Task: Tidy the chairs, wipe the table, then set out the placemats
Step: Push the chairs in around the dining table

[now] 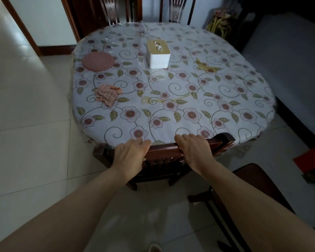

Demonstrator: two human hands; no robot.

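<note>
The chair [164, 151] stands tucked against the near edge of the table [171, 84], its top rail gripped by both the left hand [130, 153] and the right hand [193, 150] — fingers curled over the wood. This looks like the chair-tidying step. Next would come wiping, which calls for the crumpled cloth [107, 95] lying left of centre — near the stacked placemats [98, 61].

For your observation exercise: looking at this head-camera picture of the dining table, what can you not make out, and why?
Head view only:
- Near chair: its seat is hidden under the table.
- Far chairs: tops cut off by the upper edge.
- Placemats: stacked, so the number cannot be told.
- Right-hand chair: cut off at the frame's lower right.
- Left hand and right hand: fingertips hidden behind the chair's top rail.
</note>
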